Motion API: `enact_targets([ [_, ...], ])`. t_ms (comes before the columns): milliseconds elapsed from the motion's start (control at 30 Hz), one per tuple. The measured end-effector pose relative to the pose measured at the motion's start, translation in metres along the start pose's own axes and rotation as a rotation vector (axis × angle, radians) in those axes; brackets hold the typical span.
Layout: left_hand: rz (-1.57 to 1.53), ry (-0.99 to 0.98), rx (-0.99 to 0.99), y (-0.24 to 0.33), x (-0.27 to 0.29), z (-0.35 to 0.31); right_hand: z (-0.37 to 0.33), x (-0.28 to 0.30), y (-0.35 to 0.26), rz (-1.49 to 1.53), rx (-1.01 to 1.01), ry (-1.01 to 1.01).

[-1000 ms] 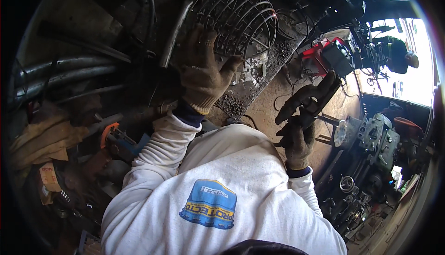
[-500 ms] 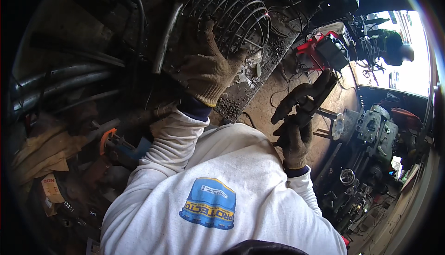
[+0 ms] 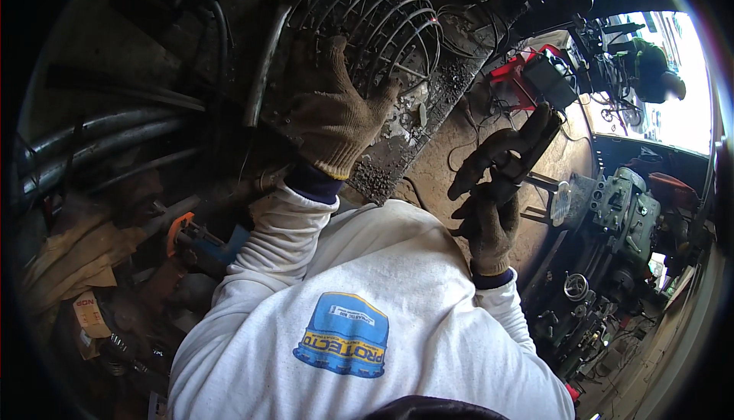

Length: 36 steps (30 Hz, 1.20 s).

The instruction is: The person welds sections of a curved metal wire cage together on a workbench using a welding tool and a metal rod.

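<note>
A cage of curved metal rods [image 3: 419, 9], like a ribbed basket, lies on a dark, grit-strewn work surface [image 3: 394, 162]. Against its near side is my left hand [image 3: 332, 118] in a tan knit glove, index finger and thumb spread along the rods; the other fingers sink into shadow. A small red glint shows on the cage's right rim. Off to the right, clear of the cage, my gloved right hand [image 3: 493, 240] is closed round a black tool [image 3: 508, 152] with one curved arm and one straight arm. Its exact kind is hard to make out.
A metal tube [image 3: 267, 68] stands left of the cage. Thick curved pipes [image 3: 107, 133] and an orange-and-blue clamp-like tool [image 3: 200, 236] lie at left. To the right are a red stool [image 3: 511, 76] with a dark box, a grey-green machine [image 3: 627, 202], and a person [image 3: 654, 72] farther off.
The view has shifted slightly. My left hand keeps its place at the cage, and my right hand still holds the black tool, tilted a little differently.
</note>
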<state>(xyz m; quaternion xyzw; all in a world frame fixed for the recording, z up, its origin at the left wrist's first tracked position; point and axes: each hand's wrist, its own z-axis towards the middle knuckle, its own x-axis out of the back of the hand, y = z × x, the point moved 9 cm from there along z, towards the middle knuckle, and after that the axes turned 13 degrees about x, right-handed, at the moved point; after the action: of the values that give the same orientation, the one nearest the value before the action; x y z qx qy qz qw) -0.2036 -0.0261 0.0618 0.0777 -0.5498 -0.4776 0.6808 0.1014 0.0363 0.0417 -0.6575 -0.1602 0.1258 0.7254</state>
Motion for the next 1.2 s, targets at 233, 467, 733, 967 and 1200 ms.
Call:
enact_targets([
  [233,-0.068,-0.071,0.079,-0.007,-0.008,-0.001,-0.001,-0.002,0.001,-0.005,-0.042,-0.007],
  [467,-0.046,0.005,0.024,-0.002,-0.004,0.0,-0.004,-0.005,-0.009,0.003,-0.038,0.022],
  [733,-0.023,-0.091,-0.113,-0.003,0.003,-0.003,-0.013,0.002,-0.003,0.012,-0.034,0.064],
  [967,-0.21,-0.005,-0.284,-0.017,0.047,-0.035,-0.015,-0.009,-0.002,0.032,-0.063,-0.082],
  [1200,-0.248,-0.226,-0.283,-0.032,0.056,-0.067,-0.008,-0.056,-0.011,-0.067,0.054,-0.401],
])
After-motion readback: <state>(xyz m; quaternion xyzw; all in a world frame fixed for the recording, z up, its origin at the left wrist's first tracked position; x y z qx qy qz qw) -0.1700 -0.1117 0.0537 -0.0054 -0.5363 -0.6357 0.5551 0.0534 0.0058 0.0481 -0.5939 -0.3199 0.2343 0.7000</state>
